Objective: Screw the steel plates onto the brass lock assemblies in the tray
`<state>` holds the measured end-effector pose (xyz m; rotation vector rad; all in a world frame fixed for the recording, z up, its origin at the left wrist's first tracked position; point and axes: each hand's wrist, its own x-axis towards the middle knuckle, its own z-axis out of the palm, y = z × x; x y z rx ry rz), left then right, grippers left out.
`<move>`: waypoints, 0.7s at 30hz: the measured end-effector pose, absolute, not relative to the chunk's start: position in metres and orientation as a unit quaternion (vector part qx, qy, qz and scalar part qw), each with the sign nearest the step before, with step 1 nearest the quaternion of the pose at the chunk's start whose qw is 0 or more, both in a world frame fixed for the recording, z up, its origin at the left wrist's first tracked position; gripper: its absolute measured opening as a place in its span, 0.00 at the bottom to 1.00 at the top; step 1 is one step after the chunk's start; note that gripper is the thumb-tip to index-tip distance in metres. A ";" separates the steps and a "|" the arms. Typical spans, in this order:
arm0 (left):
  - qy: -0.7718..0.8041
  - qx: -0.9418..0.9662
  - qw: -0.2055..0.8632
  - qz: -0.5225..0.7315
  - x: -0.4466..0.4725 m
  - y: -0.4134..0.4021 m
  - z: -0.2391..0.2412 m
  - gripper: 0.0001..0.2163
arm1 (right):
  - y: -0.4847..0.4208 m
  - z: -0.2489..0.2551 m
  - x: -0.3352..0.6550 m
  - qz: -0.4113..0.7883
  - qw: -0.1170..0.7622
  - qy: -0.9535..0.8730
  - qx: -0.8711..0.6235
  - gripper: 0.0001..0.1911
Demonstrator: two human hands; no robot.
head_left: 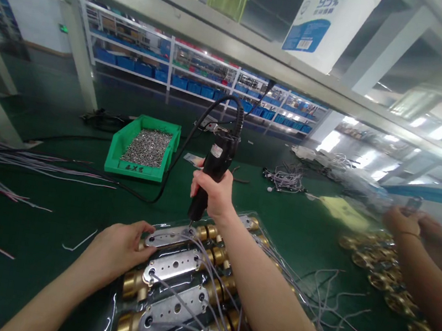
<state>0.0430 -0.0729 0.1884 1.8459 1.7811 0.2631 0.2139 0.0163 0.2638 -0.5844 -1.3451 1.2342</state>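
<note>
Right hand [214,187] raised over the tray [117,306], fingers wrapped tight round the upright screwdriver [212,172], tip down on the top plate [170,236]. Left hand [119,247] flat beside it, fingertips pinching that plate's left end over the brass fittings [130,284].

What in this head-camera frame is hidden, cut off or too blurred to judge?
- Tip of the electric screwdriver: too small; contact with the metal plate is unclear.
- Co-worker's hands, head view: blurred, held item unreadable.
- Green bin: contents too small to identify.
- Lowest brass assemblies: cut by the bottom edge.
- Left hand covers the plate's end.
</note>
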 end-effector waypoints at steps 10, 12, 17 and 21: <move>0.550 0.256 0.590 0.533 0.016 -0.073 0.192 0.11 | 0.013 0.266 0.212 0.500 0.584 -0.575 -0.279 0.18; 0.450 0.034 0.604 0.657 -0.003 -0.074 0.194 0.07 | 0.013 0.267 0.211 0.490 0.591 -0.572 -0.288 0.17; 0.402 -0.167 0.499 0.749 -0.024 -0.080 0.187 0.14 | 0.009 0.272 0.208 0.481 0.606 -0.553 -0.310 0.20; 0.348 -0.140 0.512 0.773 -0.008 -0.081 0.184 0.09 | 0.009 0.272 0.213 0.445 0.603 -0.560 -0.354 0.24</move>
